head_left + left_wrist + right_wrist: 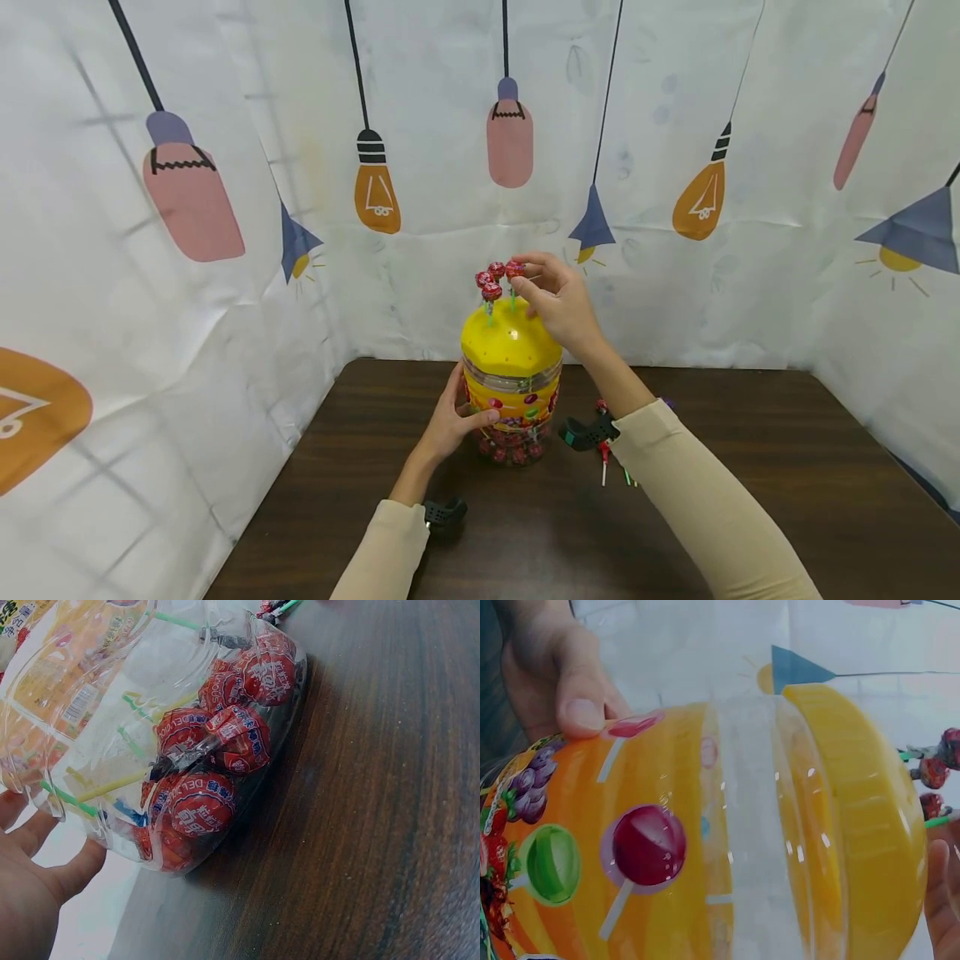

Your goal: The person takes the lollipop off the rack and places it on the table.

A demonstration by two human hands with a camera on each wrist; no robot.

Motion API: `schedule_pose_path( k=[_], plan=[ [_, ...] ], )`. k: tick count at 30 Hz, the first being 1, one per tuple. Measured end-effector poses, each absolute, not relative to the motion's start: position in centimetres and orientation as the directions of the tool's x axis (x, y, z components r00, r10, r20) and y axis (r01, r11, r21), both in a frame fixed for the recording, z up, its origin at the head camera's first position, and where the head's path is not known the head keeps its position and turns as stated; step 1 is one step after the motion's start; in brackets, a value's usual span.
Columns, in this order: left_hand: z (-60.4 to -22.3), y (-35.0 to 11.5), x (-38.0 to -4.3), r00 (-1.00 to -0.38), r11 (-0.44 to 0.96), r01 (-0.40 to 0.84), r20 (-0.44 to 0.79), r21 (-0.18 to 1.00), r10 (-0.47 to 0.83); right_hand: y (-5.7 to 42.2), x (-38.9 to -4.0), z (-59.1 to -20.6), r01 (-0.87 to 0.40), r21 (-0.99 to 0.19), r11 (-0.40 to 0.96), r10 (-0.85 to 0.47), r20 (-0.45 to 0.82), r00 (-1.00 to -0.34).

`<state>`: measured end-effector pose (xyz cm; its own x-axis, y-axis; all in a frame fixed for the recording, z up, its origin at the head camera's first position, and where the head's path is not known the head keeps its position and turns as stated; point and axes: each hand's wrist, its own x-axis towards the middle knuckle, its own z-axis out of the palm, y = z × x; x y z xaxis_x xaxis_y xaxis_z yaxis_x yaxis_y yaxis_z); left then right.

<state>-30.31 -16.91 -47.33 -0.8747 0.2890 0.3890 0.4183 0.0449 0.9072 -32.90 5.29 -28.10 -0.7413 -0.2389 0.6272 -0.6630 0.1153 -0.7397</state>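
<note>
A clear plastic jar (pixel 517 408) with a yellow and orange candy label stands on the table, under a yellow domed lid (pixel 512 343). Several red-wrapped lollipops (pixel 491 292) stick up from the lid on green sticks. My left hand (pixel 447 423) holds the jar's left side, thumb across the front. Above the lid, my right hand (pixel 561 307) pinches the red head of a lollipop (pixel 514 268) whose green stick reaches down to the lid. In the left wrist view, more red-wrapped lollipops (pixel 202 802) lie at the jar's bottom.
Loose lollipops (pixel 604 452) lie on the dark wooden table (pixel 360 467) right of the jar, partly hidden by my right forearm. Each wrist wears a black band (pixel 446 512). A white cloth (pixel 435 283) printed with lamps hangs behind and at the sides.
</note>
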Motion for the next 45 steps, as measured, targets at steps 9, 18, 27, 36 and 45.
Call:
schedule_pose_path(
  k=[9, 18, 27, 36, 45],
  plan=[
    [-47.1, -16.9, -30.0, -0.888, 0.054, 0.393, 0.363, 0.918, 0.281, 5.6, -32.1, -27.9, -0.721, -0.686, 0.098, -0.201, 0.696, -0.69],
    [-47.0, -16.9, -30.1, -0.889, 0.057, 0.39, 0.36, 0.919, 0.283, 6.8, -31.2, -29.0, -0.714, -0.695, 0.08, -0.212, 0.688, -0.694],
    [-47.1, -16.9, -30.1, -0.884, 0.061, 0.402, 0.37, 0.913, 0.284, 8.3, -30.6, -30.6, -0.687, -0.722, 0.086, -0.207, 0.661, -0.721],
    [-47.1, -16.9, -30.2, -0.878, 0.05, 0.412, 0.382, 0.91, 0.288, 10.2, -30.2, -32.6, -0.634, -0.768, 0.092, -0.191, 0.612, -0.768],
    [-47.1, -16.8, -30.1, -0.872, 0.054, 0.425, 0.392, 0.904, 0.294, 12.3, -29.6, -34.9, -0.587, -0.799, 0.132, -0.161, 0.567, -0.808]
  ],
)
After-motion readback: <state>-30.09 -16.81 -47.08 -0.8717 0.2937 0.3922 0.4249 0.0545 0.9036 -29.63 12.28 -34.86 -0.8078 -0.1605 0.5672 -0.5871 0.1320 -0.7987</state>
